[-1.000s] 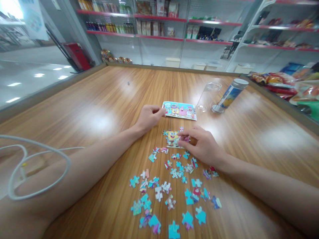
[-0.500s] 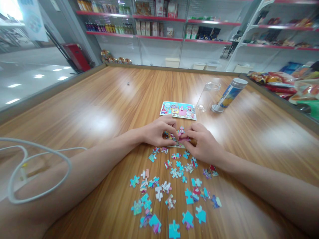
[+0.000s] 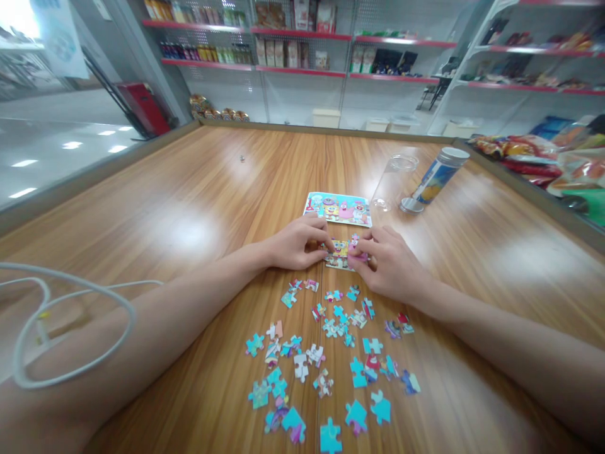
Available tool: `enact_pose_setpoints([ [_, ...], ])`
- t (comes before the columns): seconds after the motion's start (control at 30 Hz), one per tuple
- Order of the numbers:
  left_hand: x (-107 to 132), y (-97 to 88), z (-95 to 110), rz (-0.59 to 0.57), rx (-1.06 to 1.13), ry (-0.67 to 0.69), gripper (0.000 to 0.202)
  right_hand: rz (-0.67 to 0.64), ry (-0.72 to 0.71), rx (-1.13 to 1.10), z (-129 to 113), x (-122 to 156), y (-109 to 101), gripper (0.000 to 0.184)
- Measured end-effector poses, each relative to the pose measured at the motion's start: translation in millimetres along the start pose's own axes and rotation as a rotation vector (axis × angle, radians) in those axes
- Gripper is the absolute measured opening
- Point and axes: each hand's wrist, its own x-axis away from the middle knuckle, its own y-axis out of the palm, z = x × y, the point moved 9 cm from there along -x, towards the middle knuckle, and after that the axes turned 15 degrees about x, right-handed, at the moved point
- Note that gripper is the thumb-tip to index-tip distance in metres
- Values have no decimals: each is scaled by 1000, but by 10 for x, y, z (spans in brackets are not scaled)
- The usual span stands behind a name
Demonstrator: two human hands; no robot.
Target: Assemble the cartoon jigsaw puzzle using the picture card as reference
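A small joined section of jigsaw puzzle [image 3: 338, 260], yellow and pink with cartoon figures, lies on the table between my hands. My left hand [image 3: 300, 243] has its fingers curled and closed at the section's left edge, the fingertips covering part of it. On the other side my right hand [image 3: 390, 263] pinches the pink part at the right edge. Just beyond my hands lies the picture card [image 3: 338, 209], printed with similar cartoon figures. Loose jigsaw pieces [image 3: 331, 436], many of them light blue, are spread nearer to me, several lying close together.
A clear open cylinder [image 3: 394, 183] and a blue printed canister [image 3: 439, 176] stand at the right beyond the card. A white cable [image 3: 75, 284] loops over my left forearm. Bagged goods [image 3: 524, 157] sit past the right table edge; stocked shelves [image 3: 302, 34] line the back.
My right hand has shifted slightly up, and my left fingers have drawn back a little to the left. More of the joined section now shows between them. The loose pieces stay put.
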Motion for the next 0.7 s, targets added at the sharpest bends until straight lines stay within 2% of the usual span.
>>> enact_pose_setpoints([
  [0.4, 2, -6, 21, -46, 4, 14, 10, 9, -31, -50, -36, 14, 37, 27],
  [0.6, 21, 13, 27, -77, 55, 25, 16, 17, -34, -78, -40, 15, 31, 27],
  [0.7, 10, 33, 15, -95, 55, 1, 27, 31, -39, -96, -48, 13, 23, 27],
])
